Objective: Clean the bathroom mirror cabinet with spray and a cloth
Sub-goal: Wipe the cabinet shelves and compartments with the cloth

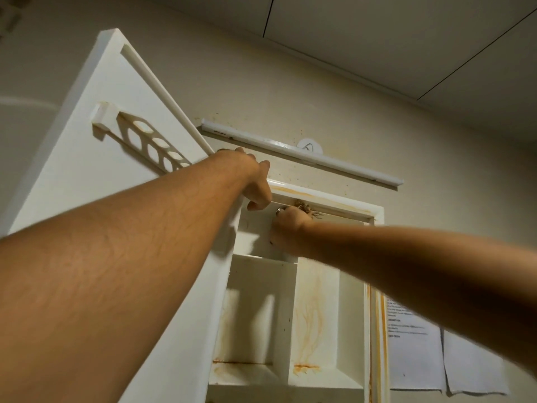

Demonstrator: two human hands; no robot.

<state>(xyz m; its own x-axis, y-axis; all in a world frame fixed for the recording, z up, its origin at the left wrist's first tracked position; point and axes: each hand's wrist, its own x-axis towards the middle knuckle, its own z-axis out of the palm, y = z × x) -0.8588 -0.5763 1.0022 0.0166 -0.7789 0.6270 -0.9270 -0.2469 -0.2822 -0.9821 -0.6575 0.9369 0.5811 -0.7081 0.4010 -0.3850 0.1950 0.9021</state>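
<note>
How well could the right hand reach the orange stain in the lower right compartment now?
Probably yes: the door stands open and nothing lies between the right hand, gripping a brownish scrubber, and the orange stain below.

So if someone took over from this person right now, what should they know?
Left hand: grips the top edge of the mirror cabinet, beside its open door.
Right hand: holds a brownish wad, probably the cloth, against the top inner frame.
Spray bottle: not in view.
Done: the door is open and wiping has reached the top frame.
Left: the orange stains on the back wall, the shelves and the right frame.
</note>
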